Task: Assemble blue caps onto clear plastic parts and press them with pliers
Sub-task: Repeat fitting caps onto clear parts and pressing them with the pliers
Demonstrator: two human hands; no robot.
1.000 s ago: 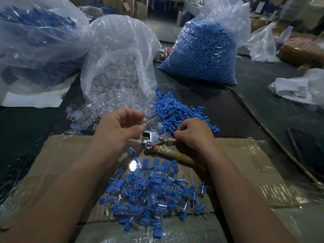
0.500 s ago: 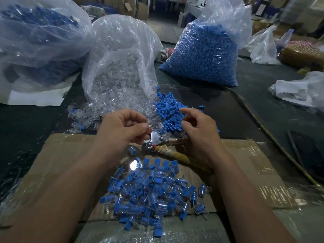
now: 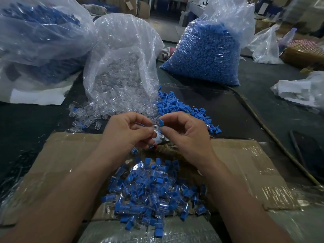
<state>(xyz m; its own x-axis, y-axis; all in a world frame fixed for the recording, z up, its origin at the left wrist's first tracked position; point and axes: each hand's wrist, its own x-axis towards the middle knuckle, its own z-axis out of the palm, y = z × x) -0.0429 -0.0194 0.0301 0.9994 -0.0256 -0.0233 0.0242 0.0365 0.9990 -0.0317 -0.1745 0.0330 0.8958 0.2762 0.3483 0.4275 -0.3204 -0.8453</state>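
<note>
Matt, opaque blue plastic is seen in the blue cap (image 3: 161,122) at the centre, and glossy transparent plastic in the clear part (image 3: 154,129) at its 8 o'clock. Bare shiny metal is shown on the pliers (image 3: 160,139). The cardboard (image 3: 70,155) at 6 o'clock is covered with glossy, wrinkled tape. The bag (image 3: 122,50) at 11 o'clock is made of thin, crinkled, shiny film. The table (image 3: 228,111) is dark and matt.

Small workshop (bulk bags (image 3: 203,55) of plastic parts).

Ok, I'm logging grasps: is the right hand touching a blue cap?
Touching. The head view shows the right hand pinching the blue cap between thumb and forefinger, with no gap.
</note>
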